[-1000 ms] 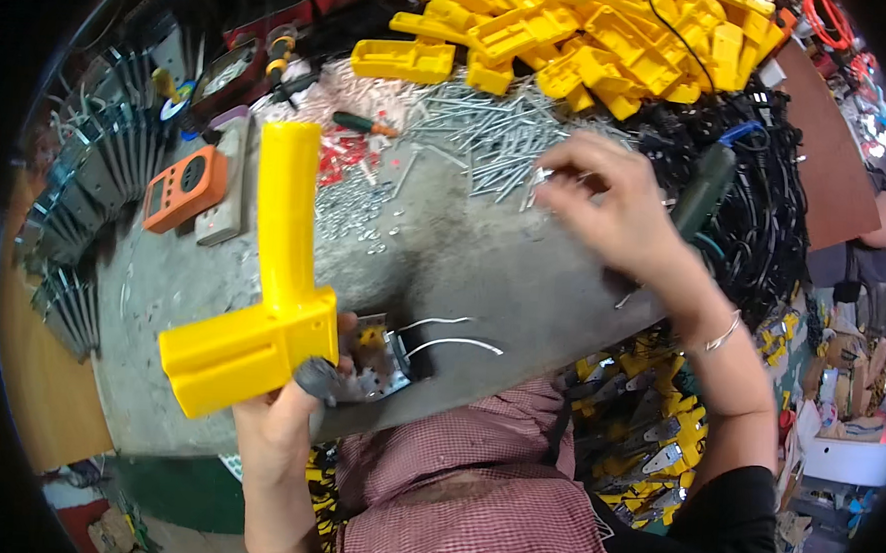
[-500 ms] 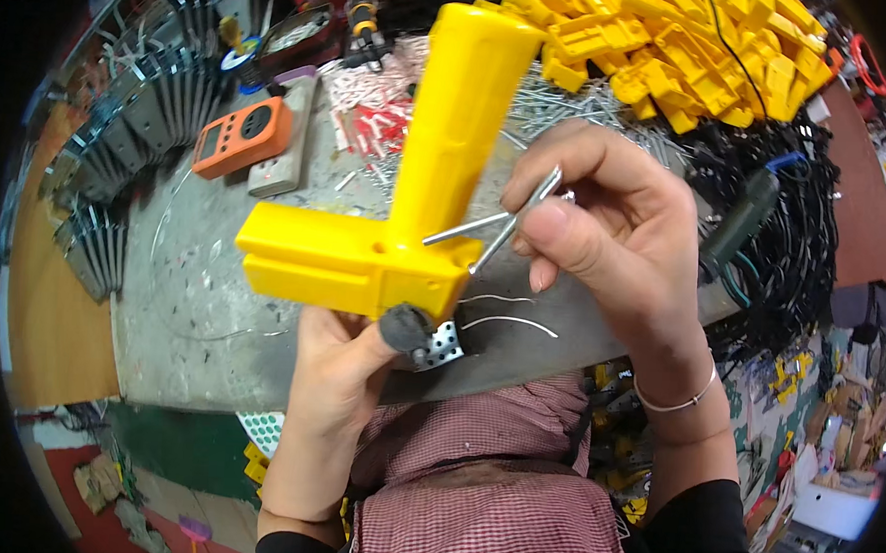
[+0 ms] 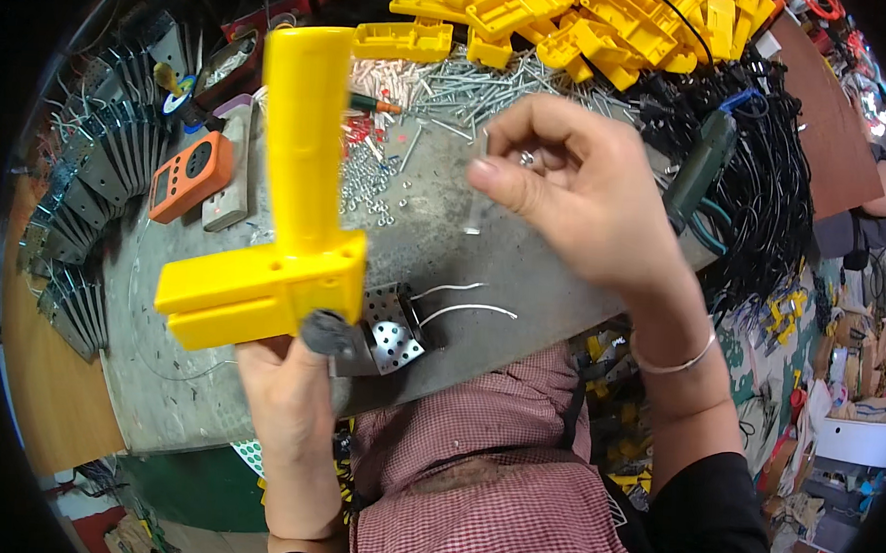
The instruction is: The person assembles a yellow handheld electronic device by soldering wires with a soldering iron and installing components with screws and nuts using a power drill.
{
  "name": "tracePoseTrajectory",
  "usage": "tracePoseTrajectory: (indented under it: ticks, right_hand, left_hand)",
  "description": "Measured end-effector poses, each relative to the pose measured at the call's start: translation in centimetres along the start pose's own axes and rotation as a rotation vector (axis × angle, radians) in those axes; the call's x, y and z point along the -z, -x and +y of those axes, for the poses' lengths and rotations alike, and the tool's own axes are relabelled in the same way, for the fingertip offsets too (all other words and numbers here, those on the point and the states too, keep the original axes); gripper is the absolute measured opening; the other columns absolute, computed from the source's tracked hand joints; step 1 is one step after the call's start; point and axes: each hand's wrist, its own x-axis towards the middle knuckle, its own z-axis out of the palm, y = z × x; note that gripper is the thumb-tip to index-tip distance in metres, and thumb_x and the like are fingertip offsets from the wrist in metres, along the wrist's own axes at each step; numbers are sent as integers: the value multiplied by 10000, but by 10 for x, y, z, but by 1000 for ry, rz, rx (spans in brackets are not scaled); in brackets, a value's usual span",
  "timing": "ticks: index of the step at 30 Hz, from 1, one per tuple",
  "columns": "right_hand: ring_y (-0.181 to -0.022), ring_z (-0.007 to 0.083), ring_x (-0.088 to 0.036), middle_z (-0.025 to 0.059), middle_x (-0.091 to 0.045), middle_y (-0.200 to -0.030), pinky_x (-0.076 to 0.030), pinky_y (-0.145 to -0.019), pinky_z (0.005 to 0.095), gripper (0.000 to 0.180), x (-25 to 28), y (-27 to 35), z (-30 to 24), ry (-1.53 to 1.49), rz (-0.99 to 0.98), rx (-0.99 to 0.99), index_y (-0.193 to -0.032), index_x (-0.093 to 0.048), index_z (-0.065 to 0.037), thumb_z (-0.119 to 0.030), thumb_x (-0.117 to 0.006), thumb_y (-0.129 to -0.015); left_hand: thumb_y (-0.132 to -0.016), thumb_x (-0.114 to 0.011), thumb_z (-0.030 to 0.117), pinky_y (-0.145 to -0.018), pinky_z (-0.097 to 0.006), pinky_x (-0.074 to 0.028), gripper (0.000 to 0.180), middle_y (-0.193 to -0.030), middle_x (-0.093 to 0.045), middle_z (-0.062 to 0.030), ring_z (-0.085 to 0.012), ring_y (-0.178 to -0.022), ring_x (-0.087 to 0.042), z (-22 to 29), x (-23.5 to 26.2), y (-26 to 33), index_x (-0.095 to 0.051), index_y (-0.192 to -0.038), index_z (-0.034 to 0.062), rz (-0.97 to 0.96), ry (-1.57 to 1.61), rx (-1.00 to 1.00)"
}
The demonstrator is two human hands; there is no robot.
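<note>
Ok, I'm looking down at the bench w/ both hands up off it. Left hand (image 3: pixel 292 389) is clenched round the near end of a big yellow L-shaped plastic housing (image 3: pixel 285 238); its long arm points away from me, short arm sticks out to the left. A dark round knob (image 3: pixel 327 333) sits just at the thumb, right under the housing's corner. Beside that, to the right, a perforated metal bracket (image 3: pixel 392 332) w/ two pale wires (image 3: pixel 459 299) curling off to the right over the grey worktop (image 3: pixel 177 383).

Right hand (image 3: pixel 577 198) is raised over the middle of the bench, fingers curled in, pinching a small shiny metal bit (image 3: pixel 525 159) between thumb and fingertips. Too small to say what kind of part it is. A blurred thin pale strip hangs below the fingers; can't tell what that is either. It's well apart from the housing. Silver bangle (image 3: pixel 674 361) on that wrist.

Farther out: a scatter of long screws (image 3: pixel 473 83) on the bench, a heap of yellow plastic parts (image 3: pixel 577 18) at the far edge, a tangle of black cables (image 3: pixel 768 183) on the right w/ a dark green tool (image 3: pixel 699 170) lying on it. On the left an orange meter (image 3: pixel 190 173), and a row of grey metal pieces (image 3: pixel 87 188) fanned along the left edge.
</note>
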Motion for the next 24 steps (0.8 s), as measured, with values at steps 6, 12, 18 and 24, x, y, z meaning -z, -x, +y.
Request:
tracePoseTrajectory:
  ticks: [6, 12, 18, 24]
  right_hand:
    - [-571, 118, -575, 39, -602, -653, -450, -538, 295, 249, 26, 16, 88, 202, -113, -424, -976, -634, 6, -144, -712, -794]
    - [-727, 253, -635, 113, -607, -812, -510, -625, 351, 260, 39, 18, 73, 700, -210, 162, -985, -579, -19, -43, -646, -736]
    - [-873, 268, -621, 118, -577, -904, -531, -674, 358, 145, 2, 12, 61, 946, -604, 595, -861, -574, -21, -95, -590, -737]
    - [-789, 280, -654, 142, -619, -880, -540, -621, 345, 148, 3, 7, 50, 903, -528, 449, -922, -598, -2, -73, -599, -793]
  left_hand:
    - [-818, -748, 202, -916, -389, -494, 709, -1277, -542, -196, -334, -1162, -576, -3, 7, -2, -359, -1371, -9, -57, -95, -27]
    - [-801, -766, 255, -854, -363, -497, 733, -1249, -557, -192, -317, -1135, -589, 0, 5, -8, -367, -1358, -5, -13, -122, -41]
    - [-754, -796, 106, -921, -353, -479, 612, -1176, -587, -121, -219, -1054, -600, -3, 8, 2, -477, -1259, -27, -10, -24, 39]
    - [-747, -785, 44, -911, -351, -488, 573, -1133, -614, -121, -222, -1016, -625, 3, -11, 7, -491, -1235, -24, -27, 3, 115]
